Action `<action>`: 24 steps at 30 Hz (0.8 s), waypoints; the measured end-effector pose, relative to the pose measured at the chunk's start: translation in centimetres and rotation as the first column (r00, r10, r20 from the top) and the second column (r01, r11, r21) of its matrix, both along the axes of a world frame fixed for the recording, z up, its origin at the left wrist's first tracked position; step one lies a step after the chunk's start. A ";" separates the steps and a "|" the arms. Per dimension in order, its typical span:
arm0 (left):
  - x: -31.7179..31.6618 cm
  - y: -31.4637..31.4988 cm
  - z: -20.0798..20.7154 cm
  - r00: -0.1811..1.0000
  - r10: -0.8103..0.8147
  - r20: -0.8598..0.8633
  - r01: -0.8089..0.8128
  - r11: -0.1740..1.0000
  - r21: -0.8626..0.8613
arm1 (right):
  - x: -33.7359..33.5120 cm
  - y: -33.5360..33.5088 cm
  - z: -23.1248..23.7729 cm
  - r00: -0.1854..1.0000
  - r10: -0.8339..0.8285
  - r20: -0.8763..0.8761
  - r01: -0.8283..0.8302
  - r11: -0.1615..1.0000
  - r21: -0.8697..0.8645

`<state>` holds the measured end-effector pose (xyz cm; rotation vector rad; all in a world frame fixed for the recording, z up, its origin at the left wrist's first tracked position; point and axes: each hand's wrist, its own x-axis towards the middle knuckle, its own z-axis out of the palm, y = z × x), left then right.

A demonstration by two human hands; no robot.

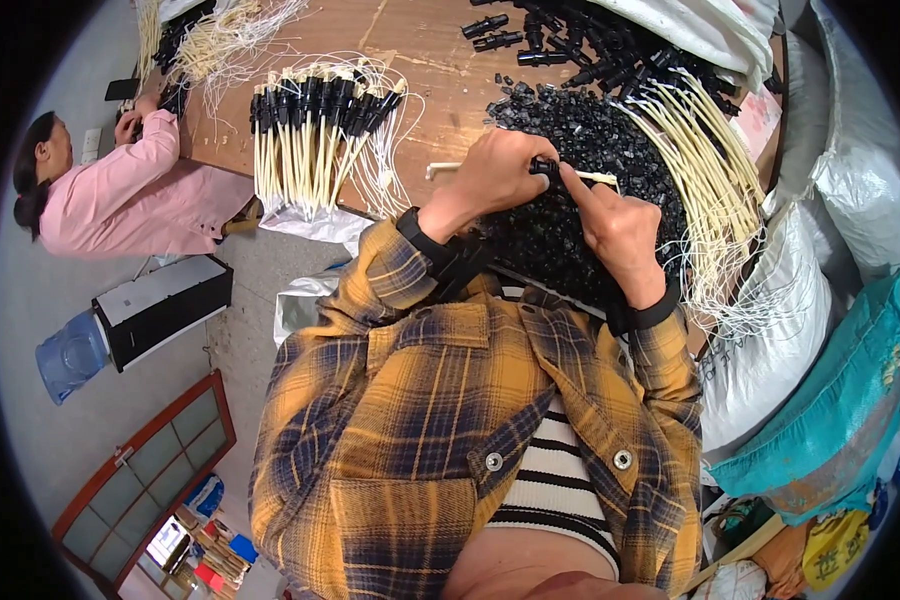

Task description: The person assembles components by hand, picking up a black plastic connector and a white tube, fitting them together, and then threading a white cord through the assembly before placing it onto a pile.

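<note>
Over a pile of small black plastic pieces point(540, 115), my left hand point(492, 175) pinches a black plastic fitting point(543, 166) between thumb and fingers. A cream rod point(598, 178) with white cord at its end lies in line with the fitting and shows on both sides of my hands. My right hand point(615, 225) is closed, its fingertips pressed to the fitting's right side. My fingers hide most of the fitting, so how the rod meets it cannot be made out. A bundle of bare cream rods with loose white cords point(705, 160) lies right of the pile.
Left on the wooden table point(395, 40) lies a bundle of cream rods with black fittings point(320, 110). Larger black tubular fittings point(570, 45) are heaped at the back. White sacks point(770, 320) and a teal sack point(830, 400) crowd the right. A person in pink point(120, 195) works at far left.
</note>
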<state>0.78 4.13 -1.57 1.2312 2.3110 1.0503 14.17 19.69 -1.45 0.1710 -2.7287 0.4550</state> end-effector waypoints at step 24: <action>-2.1 -4.4 -1.7 0.887 0.209 -0.411 -0.109 0.961 0.254 | -2.6 -2.9 2.0 0.990 -0.127 0.055 0.137 0.866 -0.481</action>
